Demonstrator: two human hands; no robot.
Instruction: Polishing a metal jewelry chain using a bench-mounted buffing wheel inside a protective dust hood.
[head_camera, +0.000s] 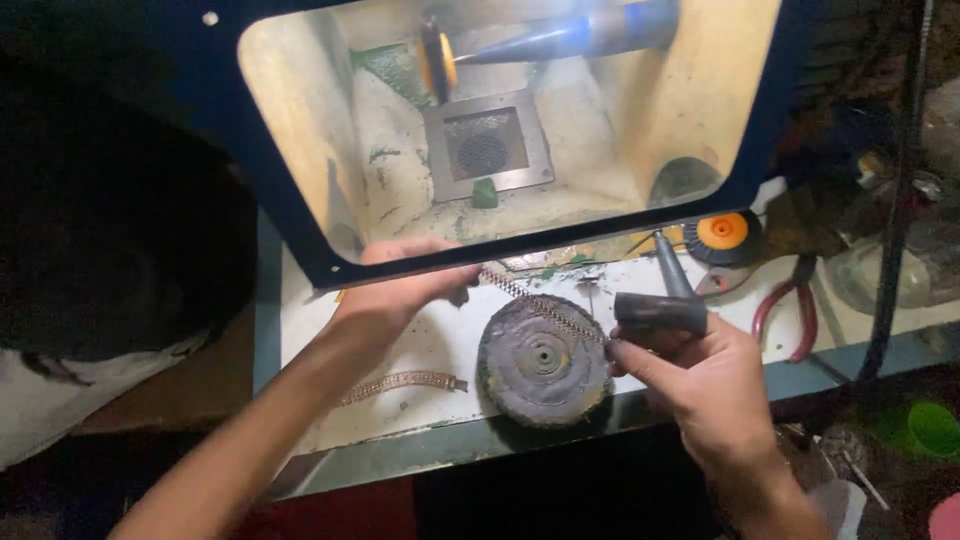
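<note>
My left hand (410, 285) pinches one end of a silver chain bracelet (540, 305) just below the blue rim of a polishing hood. My right hand (700, 385) pinches the chain's other end and also holds a dark tapered cylinder (660, 312). The chain is stretched taut between both hands, above a dirty round buffing wheel (543, 360) that lies flat on the white bench (440, 345). A second, gold-coloured chain bracelet (400, 383) lies on the bench under my left forearm.
Inside the hood (300, 120) a tapered spindle with a yellow wheel (437, 65) sits above a grated vent (487, 148). An orange disc (722, 232), red-handled pliers (790, 305) and a glass jar (870, 275) lie at right. A green cup (932, 428) sits lower right.
</note>
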